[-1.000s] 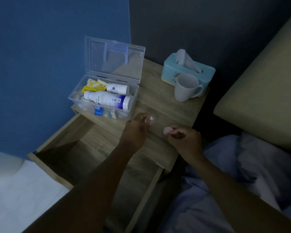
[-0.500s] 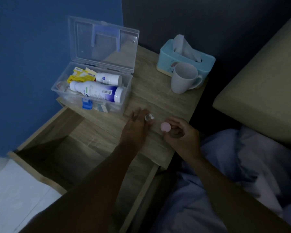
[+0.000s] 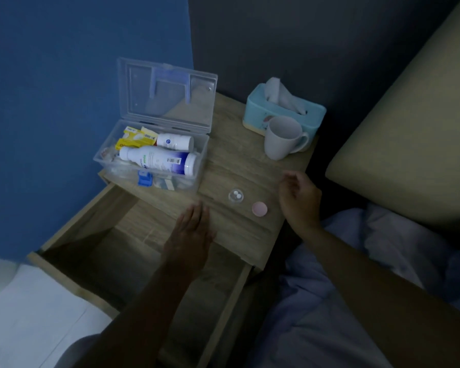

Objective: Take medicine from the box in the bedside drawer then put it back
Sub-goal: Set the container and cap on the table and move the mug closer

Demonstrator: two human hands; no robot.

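Now hovering flat and empty, fingers spread, over the front edge of the bedside table [image 3: 239, 166]: left hand [image 3: 190, 232], above the open drawer [image 3: 112, 251]. Hanging loosely curled and empty at three o'clock of the table's front part: right hand [image 3: 299, 199]. Sitting between them, apart from both: small clear pill container [image 3: 235, 196] showing two white tablets, and just beside it at four o'clock its pink lid [image 3: 259, 209], lying flat.

Resting at ten o'clock from the container: clear medicine box [image 3: 154, 158], lid standing open, holding a large white bottle [image 3: 158, 160], a smaller white bottle [image 3: 174, 142] and yellow packets [image 3: 137, 136]. Standing at one o'clock: white mug [image 3: 283, 138], touching a light blue tissue box [image 3: 283, 111] behind it. Nothing blocking the container or lid.

Showing pale wood grain under dim light; blue wall [image 3: 77, 75] at nine o'clock, bedding [image 3: 369, 261] at four o'clock.

Having let go since half a second ago: container and lid set down, both hands drawn back.
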